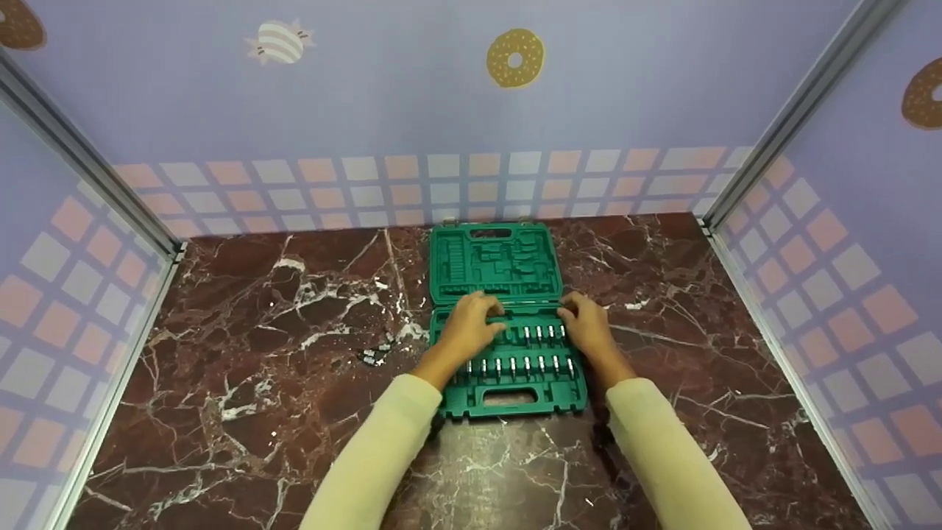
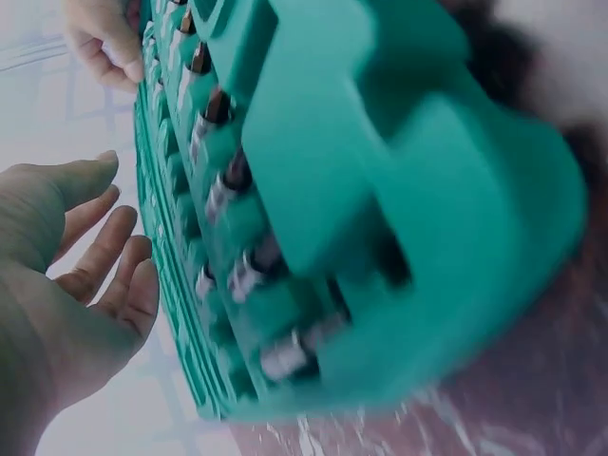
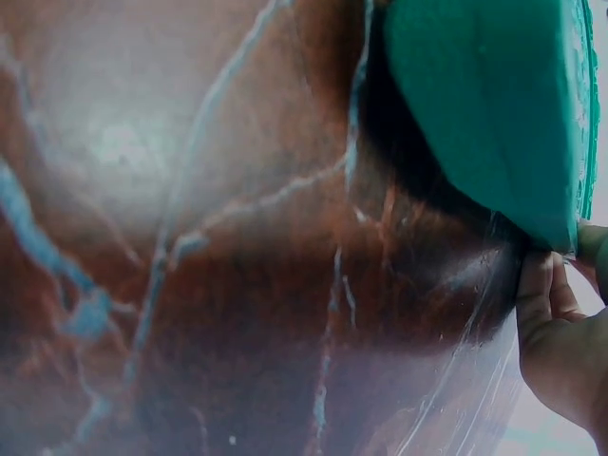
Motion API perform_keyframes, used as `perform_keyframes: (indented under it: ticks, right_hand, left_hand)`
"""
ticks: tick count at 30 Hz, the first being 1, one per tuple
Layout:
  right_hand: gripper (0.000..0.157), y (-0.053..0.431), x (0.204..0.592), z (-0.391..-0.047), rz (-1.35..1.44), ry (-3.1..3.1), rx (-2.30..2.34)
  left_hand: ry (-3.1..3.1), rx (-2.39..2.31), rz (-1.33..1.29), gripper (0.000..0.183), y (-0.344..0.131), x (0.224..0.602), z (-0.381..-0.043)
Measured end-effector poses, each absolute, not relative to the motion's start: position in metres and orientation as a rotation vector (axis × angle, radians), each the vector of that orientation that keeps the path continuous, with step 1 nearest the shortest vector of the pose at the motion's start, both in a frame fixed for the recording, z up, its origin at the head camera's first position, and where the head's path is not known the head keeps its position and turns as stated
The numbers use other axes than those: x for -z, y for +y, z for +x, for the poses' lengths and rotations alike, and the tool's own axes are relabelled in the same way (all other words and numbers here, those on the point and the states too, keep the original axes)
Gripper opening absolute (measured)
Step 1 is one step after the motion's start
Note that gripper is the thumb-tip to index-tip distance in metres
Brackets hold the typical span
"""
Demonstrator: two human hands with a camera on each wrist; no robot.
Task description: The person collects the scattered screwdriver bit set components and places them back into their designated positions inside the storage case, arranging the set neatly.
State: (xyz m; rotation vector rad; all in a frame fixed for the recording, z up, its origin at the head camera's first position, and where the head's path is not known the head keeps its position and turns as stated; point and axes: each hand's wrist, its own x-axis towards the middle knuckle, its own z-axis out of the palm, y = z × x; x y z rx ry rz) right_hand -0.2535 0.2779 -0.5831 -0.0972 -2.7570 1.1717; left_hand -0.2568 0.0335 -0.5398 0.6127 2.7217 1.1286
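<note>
A green tool case [image 1: 567, 401] lies opened out on the table, its moulded lid [image 1: 493, 276] folded back toward the wall. Silver socket bits [image 1: 513, 364] fill a row near the front handle, and a shorter row of silver bits [image 1: 539, 335] sits behind it at the right. My left hand [image 1: 469, 324] hovers over the left part of the case, fingers loosely curved; in the left wrist view nothing lies between its fingers and thumb. At the right side near the hinge, my right hand [image 1: 589, 327] pinches the case's edge, with fingers [image 3: 538, 285] against its side.
Small dark and silver pieces [image 1: 374, 355] lie on the marbled table [image 1: 294, 419] left of the case. A patterned back wall [image 1: 368, 110] rises close behind the lid, and side panels with metal corner strips enclose the table.
</note>
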Motion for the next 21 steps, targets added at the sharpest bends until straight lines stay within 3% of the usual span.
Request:
perform_keyframes:
  ticks: [21]
  right_hand:
    - [0.018, 0.282, 0.580, -0.252, -0.095, -2.808, -1.200]
  left_hand:
    - [2.869, -1.335, 0.578, 0.026, -0.064, 0.533, -0.238]
